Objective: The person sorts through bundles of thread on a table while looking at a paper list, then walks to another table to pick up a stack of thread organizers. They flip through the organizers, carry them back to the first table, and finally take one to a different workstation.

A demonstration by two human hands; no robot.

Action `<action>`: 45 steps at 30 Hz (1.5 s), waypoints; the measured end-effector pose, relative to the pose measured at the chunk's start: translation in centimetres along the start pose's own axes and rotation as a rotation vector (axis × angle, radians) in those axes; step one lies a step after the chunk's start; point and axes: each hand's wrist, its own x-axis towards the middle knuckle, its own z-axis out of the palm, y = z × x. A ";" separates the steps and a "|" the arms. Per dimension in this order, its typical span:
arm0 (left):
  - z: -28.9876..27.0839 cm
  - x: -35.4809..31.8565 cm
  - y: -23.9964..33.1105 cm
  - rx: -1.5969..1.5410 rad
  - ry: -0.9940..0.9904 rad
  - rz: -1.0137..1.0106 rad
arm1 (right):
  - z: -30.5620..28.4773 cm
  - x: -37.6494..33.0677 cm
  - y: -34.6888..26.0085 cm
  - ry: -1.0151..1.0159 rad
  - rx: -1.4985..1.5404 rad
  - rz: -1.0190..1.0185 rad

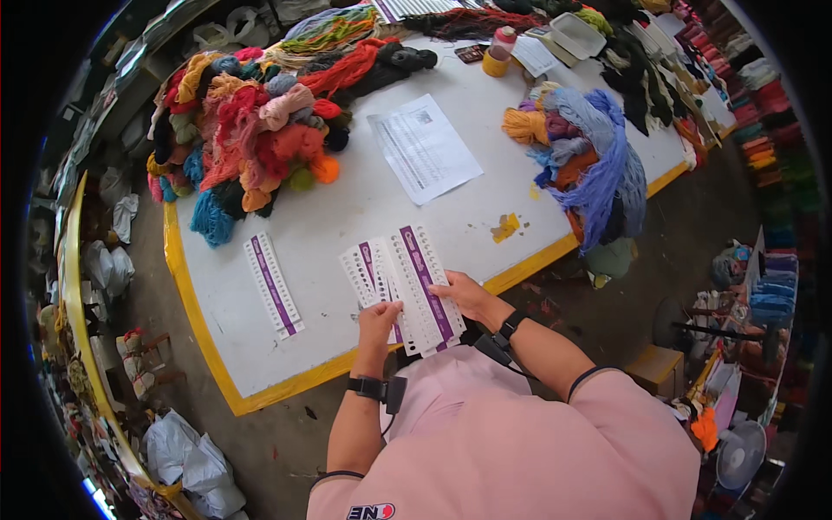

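White punched cards with a purple band down the middle and rows of holes along both edges are fanned at the table's near edge. My right hand grips the front card by its right edge, thumb on its face. Lower down on the other side, my left hand is closed at the edge of the cards, fingertips pinched together. More cards of the same kind show behind, tilted to the left. Another small stack of these cards lies flat on the table to the left, apart from my hands.
A yellow-edged white table carries a heap of coloured yarn at far left and blue and purple yarn hanks at right. Between them lies a printed sheet. A bottle stands at the back. White plastic bags sit at lower left.
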 end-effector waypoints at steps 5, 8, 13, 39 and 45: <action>-0.2 1.5 1.8 -0.107 -0.122 0.098 | -0.9 0.7 -1.8 -0.054 0.061 -0.037; -0.1 2.1 1.3 -0.039 -0.083 0.111 | -0.8 0.3 -2.0 -0.008 0.094 -0.016; -0.2 2.4 -0.3 -0.012 0.090 0.053 | -1.6 0.0 -1.0 0.114 0.103 -0.029; 2.1 0.6 0.6 -0.090 -0.082 0.031 | -2.1 -0.6 -0.5 0.041 0.068 0.022; 2.6 1.1 0.0 -0.020 0.060 0.005 | -2.0 -0.4 -0.2 0.038 0.095 0.010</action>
